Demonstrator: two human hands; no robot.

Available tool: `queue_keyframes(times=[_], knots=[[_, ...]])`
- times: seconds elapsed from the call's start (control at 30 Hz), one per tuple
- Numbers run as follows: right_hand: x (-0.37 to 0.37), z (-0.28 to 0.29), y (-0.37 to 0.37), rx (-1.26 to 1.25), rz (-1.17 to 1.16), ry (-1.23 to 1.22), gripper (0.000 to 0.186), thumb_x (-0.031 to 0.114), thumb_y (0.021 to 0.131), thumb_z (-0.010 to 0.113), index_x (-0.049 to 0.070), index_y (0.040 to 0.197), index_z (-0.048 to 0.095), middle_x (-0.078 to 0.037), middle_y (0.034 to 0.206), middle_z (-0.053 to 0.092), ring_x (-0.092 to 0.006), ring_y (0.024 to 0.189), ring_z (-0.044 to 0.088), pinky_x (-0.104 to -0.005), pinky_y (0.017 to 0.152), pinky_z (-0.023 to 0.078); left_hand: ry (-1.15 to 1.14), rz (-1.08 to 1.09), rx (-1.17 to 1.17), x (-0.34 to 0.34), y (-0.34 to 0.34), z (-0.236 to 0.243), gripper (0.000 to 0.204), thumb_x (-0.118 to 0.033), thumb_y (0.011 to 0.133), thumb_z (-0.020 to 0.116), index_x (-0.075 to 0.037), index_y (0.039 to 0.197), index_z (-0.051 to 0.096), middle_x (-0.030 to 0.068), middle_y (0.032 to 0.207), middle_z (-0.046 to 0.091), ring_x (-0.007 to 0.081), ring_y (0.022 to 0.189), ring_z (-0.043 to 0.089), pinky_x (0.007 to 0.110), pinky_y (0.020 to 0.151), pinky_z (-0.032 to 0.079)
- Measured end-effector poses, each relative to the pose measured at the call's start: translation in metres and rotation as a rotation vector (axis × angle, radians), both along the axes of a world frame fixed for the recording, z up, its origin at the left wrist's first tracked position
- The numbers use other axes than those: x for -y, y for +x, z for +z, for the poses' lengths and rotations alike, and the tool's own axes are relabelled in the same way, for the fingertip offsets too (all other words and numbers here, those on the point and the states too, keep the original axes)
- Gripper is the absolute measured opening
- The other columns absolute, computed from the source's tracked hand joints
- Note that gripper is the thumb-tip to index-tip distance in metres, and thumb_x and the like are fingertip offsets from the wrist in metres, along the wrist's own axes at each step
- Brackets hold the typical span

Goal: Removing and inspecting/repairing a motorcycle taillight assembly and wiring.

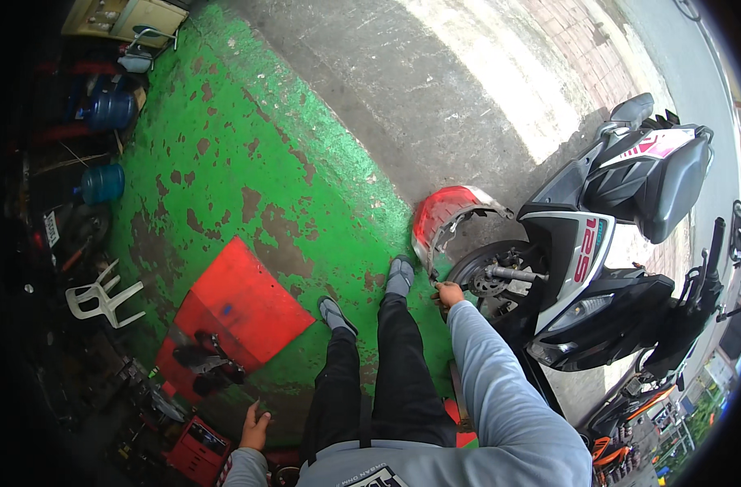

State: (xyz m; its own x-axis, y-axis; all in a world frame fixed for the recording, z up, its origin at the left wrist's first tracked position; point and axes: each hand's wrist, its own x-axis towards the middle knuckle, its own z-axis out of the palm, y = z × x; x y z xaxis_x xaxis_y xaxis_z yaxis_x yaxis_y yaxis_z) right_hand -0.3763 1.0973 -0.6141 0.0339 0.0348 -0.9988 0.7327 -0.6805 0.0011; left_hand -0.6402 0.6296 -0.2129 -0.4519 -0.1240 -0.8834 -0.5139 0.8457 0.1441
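Observation:
My right hand (449, 295) reaches out, its fingers closed on the lower end of a red and white scooter body panel (442, 213). That panel is curved and stands in front of a scooter's front wheel (476, 266). The wheel belongs to a white, black and red scooter (567, 243) parked on the right. Low on the left, my left hand (257, 427) hangs beside my body with its fingers apart, and I see nothing held in it. Near it a dark metal part (212, 361) lies on a red sheet (244, 312).
Peeling green floor (305, 187) meets grey concrete (346, 49). A white plastic chair (103, 296), blue water jugs (111, 109) and a red toolbox (198, 451) line the left side. A second scooter (662, 321) stands close by at right, with an orange motorbike (609, 450) behind.

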Motion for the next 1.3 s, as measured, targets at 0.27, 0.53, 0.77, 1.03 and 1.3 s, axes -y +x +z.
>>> queue_keyframes(times=[0.27, 0.53, 0.77, 1.03, 1.3], knots=[[0.011, 0.056, 0.043, -0.077, 0.381, 0.217, 0.036, 0.028, 0.097, 0.055, 0.000, 0.117, 0.065, -0.012, 0.086, 0.075, -0.0237, 0.071, 0.071, -0.0389, 0.055, 0.052, -0.029, 0.211, -0.021, 0.019, 0.057, 0.035, 0.061, -0.019, 0.097, 0.060, -0.008, 0.152, 0.034, 0.0185, 0.134, 0.054, 0.0266, 0.112, 0.058, 0.041, 0.092, 0.051], [0.010, 0.126, 0.020, -0.175, 0.647, 0.501, 0.039, 0.030, 0.095, 0.057, 0.000, 0.119, 0.065, -0.016, 0.091, 0.074, -0.0258, 0.069, 0.072, -0.0402, 0.055, 0.053, 0.141, 0.415, -0.225, 0.145, 0.154, -0.004, 0.062, -0.020, 0.096, 0.061, -0.012, 0.152, 0.035, 0.0160, 0.131, 0.056, 0.0268, 0.111, 0.058, 0.041, 0.090, 0.051], [0.041, 0.191, -0.059, -0.388, 0.897, 0.470, 0.035, 0.028, 0.094, 0.058, -0.001, 0.113, 0.066, -0.013, 0.085, 0.073, -0.0242, 0.066, 0.069, -0.0378, 0.052, 0.054, 0.140, 0.749, -0.399, 0.229, 0.278, -0.040, 0.067, -0.023, 0.094, 0.065, -0.008, 0.151, 0.033, 0.0172, 0.125, 0.060, 0.0302, 0.116, 0.057, 0.042, 0.098, 0.045], [0.143, 0.250, -0.194, -0.555, 1.048, 0.354, 0.046, 0.038, 0.092, 0.054, 0.012, 0.131, 0.053, -0.013, 0.098, 0.071, -0.0239, 0.068, 0.063, -0.0393, 0.048, 0.041, -0.010, 0.969, -0.226, 0.305, 0.422, -0.050, 0.077, -0.043, 0.094, 0.063, -0.006, 0.154, 0.030, 0.0204, 0.151, 0.042, 0.0370, 0.131, 0.050, 0.047, 0.106, 0.045], [0.414, 0.297, -0.226, -0.851, 1.359, 0.177, 0.039, 0.035, 0.095, 0.053, 0.009, 0.123, 0.059, -0.011, 0.093, 0.071, -0.0214, 0.064, 0.063, -0.0350, 0.046, 0.046, -0.023, 1.250, -0.448, 0.353, 0.536, -0.052, 0.068, -0.038, 0.095, 0.063, -0.009, 0.150, 0.037, 0.0223, 0.140, 0.054, 0.0359, 0.120, 0.060, 0.046, 0.095, 0.052]])
